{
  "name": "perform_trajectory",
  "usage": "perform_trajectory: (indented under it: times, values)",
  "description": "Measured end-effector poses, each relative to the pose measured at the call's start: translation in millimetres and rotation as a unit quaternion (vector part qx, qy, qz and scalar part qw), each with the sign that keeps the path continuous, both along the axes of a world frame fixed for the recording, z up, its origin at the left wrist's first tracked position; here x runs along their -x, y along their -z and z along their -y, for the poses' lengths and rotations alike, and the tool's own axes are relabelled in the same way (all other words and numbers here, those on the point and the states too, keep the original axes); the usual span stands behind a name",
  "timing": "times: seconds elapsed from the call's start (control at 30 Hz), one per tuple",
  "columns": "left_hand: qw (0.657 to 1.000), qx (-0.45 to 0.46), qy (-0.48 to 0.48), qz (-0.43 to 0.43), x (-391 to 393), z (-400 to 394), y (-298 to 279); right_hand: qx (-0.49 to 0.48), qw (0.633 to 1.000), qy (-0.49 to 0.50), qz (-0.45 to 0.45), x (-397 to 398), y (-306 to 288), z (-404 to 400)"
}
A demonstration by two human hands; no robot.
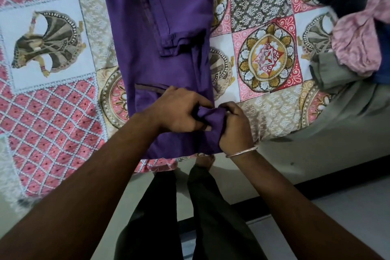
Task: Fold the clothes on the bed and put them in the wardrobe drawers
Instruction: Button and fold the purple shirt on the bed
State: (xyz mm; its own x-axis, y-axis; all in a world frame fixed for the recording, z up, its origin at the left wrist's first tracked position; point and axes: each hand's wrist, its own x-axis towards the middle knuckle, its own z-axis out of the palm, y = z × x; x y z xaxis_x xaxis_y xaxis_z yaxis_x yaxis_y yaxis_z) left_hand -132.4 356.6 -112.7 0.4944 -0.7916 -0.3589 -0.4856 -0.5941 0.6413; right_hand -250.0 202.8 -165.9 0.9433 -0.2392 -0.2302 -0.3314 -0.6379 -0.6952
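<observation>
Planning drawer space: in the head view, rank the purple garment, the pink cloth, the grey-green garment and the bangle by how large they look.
1. purple garment, largest.
2. grey-green garment, though it runs out of frame, so unsure.
3. pink cloth, bunched and partly cut off.
4. bangle on the right hand, smallest.
</observation>
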Motion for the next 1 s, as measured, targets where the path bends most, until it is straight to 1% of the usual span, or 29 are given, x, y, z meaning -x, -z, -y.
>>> perform_trajectory:
  times: [0.03,0.07,0.1,0.17,0.2,0.27,0.3,0.33,0.37,0.4,0.43,0.47,0.5,0.53,0.57,0.6,0.63,0.67,0.73,0.77,0.8,0.83,0.9,0.93,0.97,1.0]
  values:
    - [1.000,-0.006,0.001,0.001,0,0,0,-0.009,0.999,-0.030,-0.029,1,2,2]
    - [1.000,-0.008,0.001,-0.002,0,1,0,0.001,0.998,-0.058,-0.031,1,3,3]
    - [1.000,-0.006,-0.002,-0.004,1,0,1,0.009,0.996,-0.085,-0.016,1,3,4]
    - [1.000,0.005,-0.008,-0.008,2,-1,4,0.020,0.989,-0.134,0.056,2,3,4]
    - [1.000,0.014,-0.016,-0.009,3,-2,6,0.012,0.987,-0.148,0.066,2,2,4]
    - [0.998,0.036,-0.045,0.008,5,-4,9,-0.009,0.989,-0.139,0.044,4,0,4]
    - [0.996,0.049,-0.068,0.022,6,-5,11,-0.065,0.992,-0.110,0.022,5,-1,6]
    - [0.993,0.065,-0.095,0.041,6,-4,13,-0.164,0.985,-0.061,-0.009,5,-5,7]
    - [0.988,0.072,-0.120,0.061,6,-3,15,-0.294,0.955,0.002,-0.033,4,-10,6]
    - [0.984,0.072,-0.143,0.079,5,0,17,-0.406,0.910,0.062,-0.048,3,-13,6]
    - [0.980,0.063,-0.164,0.094,4,3,20,-0.456,0.883,0.098,-0.058,3,-13,7]
    - [0.977,0.047,-0.182,0.103,2,7,24,-0.451,0.884,0.109,-0.059,-1,-11,6]
    - [0.975,0.026,-0.198,0.102,1,10,27,-0.397,0.910,0.107,-0.054,-7,-9,5]
    - [0.972,0.005,-0.212,0.102,0,12,30,-0.323,0.940,0.100,-0.047,-11,-3,5]
    - [0.966,-0.009,-0.233,0.110,1,10,32,-0.262,0.959,0.100,-0.037,-16,4,3]
    - [0.954,-0.011,-0.269,0.130,5,7,32,-0.231,0.966,0.110,-0.038,-20,10,3]
    - [0.935,-0.006,-0.321,0.152,13,0,31,-0.223,0.965,0.135,-0.041,-23,13,0]
    - [0.907,0.001,-0.384,0.170,22,-8,31,-0.228,0.958,0.164,-0.049,-25,15,-2]
    - [0.835,-0.002,-0.516,0.192,48,-30,32,-0.254,0.944,0.204,-0.051,-28,15,-6]
    - [0.801,-0.021,-0.568,0.187,62,-40,34,-0.254,0.942,0.215,-0.047,-28,15,-7]
    - [0.779,-0.044,-0.602,0.168,74,-50,37,-0.246,0.943,0.220,-0.041,-30,15,-9]
    - [0.772,-0.064,-0.618,0.137,84,-57,41,-0.232,0.946,0.222,-0.035,-30,16,-10]
    - [0.781,-0.082,-0.616,0.070,94,-65,50,-0.236,0.942,0.237,-0.020,-29,21,-13]
    - [0.779,-0.079,-0.620,0.049,94,-65,52,-0.242,0.938,0.246,-0.011,-27,23,-14]
    - [0.765,-0.072,-0.639,0.033,91,-66,54,-0.238,0.938,0.251,-0.002,-24,23,-17]
    - [0.739,-0.057,-0.671,0.020,87,-64,55,-0.222,0.941,0.254,0.008,-21,23,-18]
